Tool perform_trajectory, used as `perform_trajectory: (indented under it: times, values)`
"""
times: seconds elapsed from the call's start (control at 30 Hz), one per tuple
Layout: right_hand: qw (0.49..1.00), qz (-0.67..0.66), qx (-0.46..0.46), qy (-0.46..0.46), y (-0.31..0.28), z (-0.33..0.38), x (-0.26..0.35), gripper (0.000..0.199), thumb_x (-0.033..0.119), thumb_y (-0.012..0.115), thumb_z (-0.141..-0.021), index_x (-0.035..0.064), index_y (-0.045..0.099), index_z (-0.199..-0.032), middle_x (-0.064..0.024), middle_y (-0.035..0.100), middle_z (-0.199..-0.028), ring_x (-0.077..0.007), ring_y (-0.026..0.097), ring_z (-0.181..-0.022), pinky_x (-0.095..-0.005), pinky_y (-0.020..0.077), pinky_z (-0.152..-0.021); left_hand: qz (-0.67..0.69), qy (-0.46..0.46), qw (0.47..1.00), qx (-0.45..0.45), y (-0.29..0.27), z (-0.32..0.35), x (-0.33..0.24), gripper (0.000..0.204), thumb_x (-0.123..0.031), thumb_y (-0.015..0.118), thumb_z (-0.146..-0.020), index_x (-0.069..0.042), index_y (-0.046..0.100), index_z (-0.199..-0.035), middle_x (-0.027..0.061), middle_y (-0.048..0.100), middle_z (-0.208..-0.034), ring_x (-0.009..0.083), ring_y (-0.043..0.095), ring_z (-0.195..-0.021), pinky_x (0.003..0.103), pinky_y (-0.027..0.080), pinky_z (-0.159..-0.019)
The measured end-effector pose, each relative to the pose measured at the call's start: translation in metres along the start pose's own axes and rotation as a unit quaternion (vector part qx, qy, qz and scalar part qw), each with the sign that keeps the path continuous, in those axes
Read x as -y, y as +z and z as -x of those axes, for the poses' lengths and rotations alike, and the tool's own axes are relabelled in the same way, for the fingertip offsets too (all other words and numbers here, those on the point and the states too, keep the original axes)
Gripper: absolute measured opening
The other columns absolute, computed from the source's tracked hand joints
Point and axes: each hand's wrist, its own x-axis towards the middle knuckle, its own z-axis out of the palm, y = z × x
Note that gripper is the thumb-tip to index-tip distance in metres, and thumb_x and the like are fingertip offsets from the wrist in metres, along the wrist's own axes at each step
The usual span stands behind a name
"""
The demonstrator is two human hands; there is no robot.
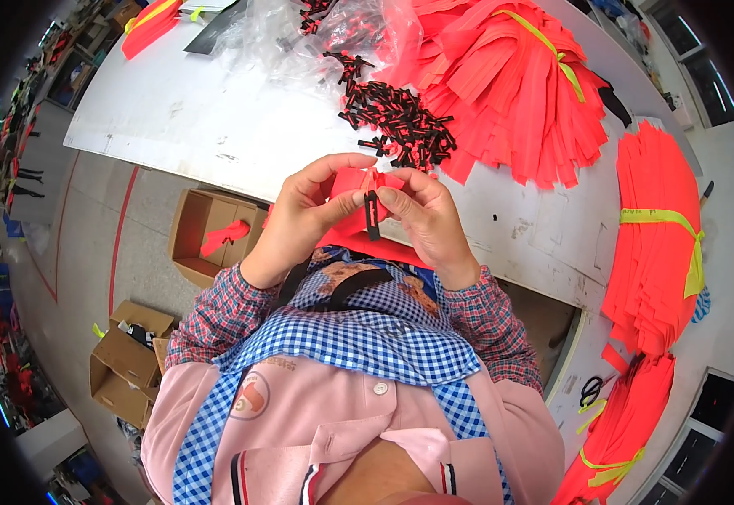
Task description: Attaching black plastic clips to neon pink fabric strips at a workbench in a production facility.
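My left hand point(315, 206) and my right hand point(430, 220) meet above the near edge of the table, fingers closed in pinches. Between the fingertips they hold a coral-red strip point(348, 181) that looks like zipper tape. A black slotted zipper pull point(373, 220) hangs down at its end, by both thumbs. My fingers hide the exact joint between pull and tape. More red material lies across my lap below the hands. Just beyond the hands is a loose pile of black-and-red pulls point(401, 118).
A big fanned bundle of red strips point(510, 101) covers the table's point(190, 126) far right. Tied bundles point(649, 236) lie along the right side, near black-handled scissors point(591, 390). Clear plastic bags point(279, 42) sit at the back. Cardboard boxes point(188, 231) stand at left.
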Motion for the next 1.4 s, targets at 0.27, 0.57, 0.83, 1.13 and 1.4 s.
perform_trajectory:
  times: [0.27,0.57,0.83,1.13,1.4]
  values:
    - [0.993,-0.111,0.036,-0.012,0.008,0.001,-0.005,0.013,0.010,0.060,-0.091,0.0016,0.058,-0.100,-0.0010,0.060,-0.091,-0.0064,0.057,-0.085,-0.0213,0.0487,-0.077,0.313,-0.105,0.942,0.063,-0.008,0.002,0.006,0.037,-0.001,0.056,-0.089,-0.003,0.051,-0.126,0.0074,0.059,-0.114,0.0138,0.059,-0.102,0.027,0.049,-0.091]
    - [0.989,-0.124,0.068,-0.030,0.008,-0.001,-0.011,0.011,0.013,0.057,-0.089,0.0037,0.056,-0.095,0.0017,0.055,-0.086,-0.0036,0.048,-0.075,-0.0185,0.0413,-0.069,0.275,-0.129,0.950,0.072,-0.004,0.002,0.000,0.035,0.002,0.055,-0.089,-0.001,0.052,-0.124,0.0080,0.059,-0.115,0.0145,0.059,-0.104,0.027,0.047,-0.093]
    - [0.990,-0.129,0.049,-0.001,0.008,0.003,-0.009,0.015,0.013,0.056,-0.085,0.0013,0.054,-0.094,-0.0006,0.056,-0.088,-0.0052,0.052,-0.079,-0.0207,0.0450,-0.074,0.192,-0.142,0.967,0.092,-0.002,0.001,-0.009,0.031,0.004,0.055,-0.088,-0.001,0.055,-0.119,0.0068,0.061,-0.111,0.0141,0.058,-0.103,0.027,0.046,-0.093]
    - [0.992,-0.125,0.022,-0.011,0.008,0.006,-0.011,0.013,0.011,0.056,-0.087,0.0004,0.055,-0.094,-0.0016,0.058,-0.089,-0.0047,0.053,-0.077,-0.0195,0.0455,-0.073,0.037,-0.103,0.987,0.114,-0.004,0.001,-0.012,0.033,0.003,0.059,-0.088,0.001,0.055,-0.120,0.0062,0.061,-0.112,0.0104,0.055,-0.104,0.024,0.045,-0.093]
    - [0.996,-0.014,0.031,-0.082,0.010,0.011,-0.003,0.019,0.012,0.061,-0.090,-0.0010,0.059,-0.103,-0.0024,0.059,-0.091,-0.0067,0.054,-0.082,-0.0209,0.0442,-0.072,-0.159,-0.008,0.984,0.076,0.010,0.013,-0.030,0.038,0.003,0.061,-0.085,0.000,0.054,-0.122,0.0061,0.063,-0.103,0.0104,0.059,-0.093,0.024,0.050,-0.081]
